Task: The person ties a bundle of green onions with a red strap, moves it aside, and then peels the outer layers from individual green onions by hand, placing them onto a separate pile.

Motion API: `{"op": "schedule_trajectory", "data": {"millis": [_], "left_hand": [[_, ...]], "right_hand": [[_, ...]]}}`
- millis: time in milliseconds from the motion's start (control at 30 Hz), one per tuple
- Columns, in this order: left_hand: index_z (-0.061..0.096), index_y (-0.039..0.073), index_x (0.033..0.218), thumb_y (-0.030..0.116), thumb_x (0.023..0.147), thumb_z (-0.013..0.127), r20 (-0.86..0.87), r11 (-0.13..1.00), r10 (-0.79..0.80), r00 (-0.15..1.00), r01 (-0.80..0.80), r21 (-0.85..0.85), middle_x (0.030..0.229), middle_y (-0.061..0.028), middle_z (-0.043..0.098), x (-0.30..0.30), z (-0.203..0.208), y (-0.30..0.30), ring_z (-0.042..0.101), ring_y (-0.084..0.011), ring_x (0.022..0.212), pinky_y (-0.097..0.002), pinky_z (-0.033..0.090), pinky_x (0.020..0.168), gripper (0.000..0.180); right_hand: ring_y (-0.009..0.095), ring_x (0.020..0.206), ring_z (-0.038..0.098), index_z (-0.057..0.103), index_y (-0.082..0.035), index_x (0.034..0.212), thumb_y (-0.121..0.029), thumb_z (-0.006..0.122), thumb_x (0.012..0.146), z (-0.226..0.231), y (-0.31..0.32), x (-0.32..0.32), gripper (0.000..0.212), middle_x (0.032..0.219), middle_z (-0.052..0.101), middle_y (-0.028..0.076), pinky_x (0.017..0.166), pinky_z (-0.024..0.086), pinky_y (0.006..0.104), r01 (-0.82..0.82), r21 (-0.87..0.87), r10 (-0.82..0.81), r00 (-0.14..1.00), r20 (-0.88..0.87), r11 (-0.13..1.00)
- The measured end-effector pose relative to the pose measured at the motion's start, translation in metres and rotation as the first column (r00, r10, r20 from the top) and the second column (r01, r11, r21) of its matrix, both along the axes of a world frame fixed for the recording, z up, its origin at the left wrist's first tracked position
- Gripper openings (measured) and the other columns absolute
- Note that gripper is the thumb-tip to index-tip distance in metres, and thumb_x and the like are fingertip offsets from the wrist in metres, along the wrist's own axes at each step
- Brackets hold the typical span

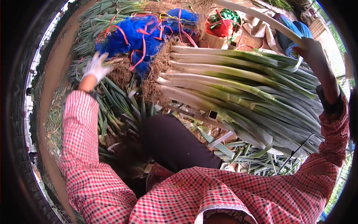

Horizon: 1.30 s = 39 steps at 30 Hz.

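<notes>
One long leek [261,16] sits in the closed right hand [311,50], above the leek pile [238,89]; the gloved left hand [96,67] is spread wide.

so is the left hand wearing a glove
Yes, the left hand wears a white glove as it reaches toward the rooty leeks.

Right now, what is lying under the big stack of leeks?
Under the stack of leeks a grey metal frame and loose green leaves show. The rest beneath is covered.
</notes>
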<state>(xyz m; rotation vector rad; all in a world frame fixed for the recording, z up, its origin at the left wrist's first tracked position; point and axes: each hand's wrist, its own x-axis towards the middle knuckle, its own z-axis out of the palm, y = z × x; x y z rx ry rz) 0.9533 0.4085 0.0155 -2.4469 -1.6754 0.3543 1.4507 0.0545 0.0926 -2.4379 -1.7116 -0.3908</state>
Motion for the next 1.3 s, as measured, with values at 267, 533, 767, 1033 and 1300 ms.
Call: {"op": "schedule_trajectory", "data": {"millis": [267,533,767,1033,1300], "left_hand": [[0.054,0.007,0.116,0.028,0.073,0.065,0.360,0.965,0.126,0.924,-0.029,-0.262,0.124,-0.0161,0.048,-0.130,-0.054,-0.057,0.046,-0.0293,0.115,-0.0318,0.036,0.097,0.049],[0.060,0.009,0.100,0.021,0.076,0.059,0.682,0.941,-0.247,0.688,0.338,0.001,0.094,-0.0140,0.056,-0.016,-0.091,-0.108,0.056,-0.0306,0.088,-0.0357,0.045,0.077,0.027],[0.058,0.014,0.097,0.012,0.079,0.055,0.810,0.895,-0.441,0.387,0.259,0.364,0.091,-0.0095,0.057,0.081,-0.106,-0.096,0.056,-0.0280,0.085,-0.0365,0.046,0.073,0.019],[0.053,0.014,0.085,0.019,0.079,0.056,0.643,0.739,-0.622,0.447,0.607,0.293,0.081,-0.0091,0.057,0.142,-0.171,-0.078,0.056,-0.0303,0.081,-0.0416,0.044,0.070,0.009],[0.052,0.010,0.085,0.030,0.085,0.048,0.529,0.735,-0.659,0.535,0.608,0.301,0.083,-0.0112,0.058,0.146,-0.177,-0.069,0.056,-0.0298,0.081,-0.0428,0.043,0.072,0.020]], "right_hand": [[0.023,0.049,0.056,0.060,0.004,0.075,-0.025,0.072,0.070,-0.024,0.057,-0.062,0.032,0.057,0.056,0.013,0.047,0.045,0.0353,-0.138,-0.398,0.053,0.975,-0.217,0.907],[0.014,0.036,0.050,0.053,0.003,0.074,-0.034,0.064,0.080,-0.105,0.096,-0.130,0.039,0.045,0.049,0.004,0.033,0.042,0.0269,-0.203,-0.678,-0.273,0.806,-0.525,0.706],[0.029,0.049,0.057,0.055,0.005,0.078,-0.051,0.057,0.079,-0.122,0.087,-0.131,0.056,0.055,0.054,0.016,0.052,0.047,0.0391,-0.324,-0.642,0.032,0.906,-0.422,0.695],[0.038,0.072,0.058,0.055,0.004,0.085,-0.053,0.050,0.082,-0.144,0.107,-0.159,0.057,0.070,0.057,0.023,0.065,0.044,0.0449,-0.428,-0.486,0.230,0.880,-0.415,0.762],[0.035,0.080,0.057,0.051,-0.005,0.097,-0.037,0.062,0.077,-0.097,0.048,-0.110,0.040,0.078,0.058,0.017,0.068,0.043,0.0451,-0.259,-0.571,0.191,0.965,-0.178,0.779]]}}
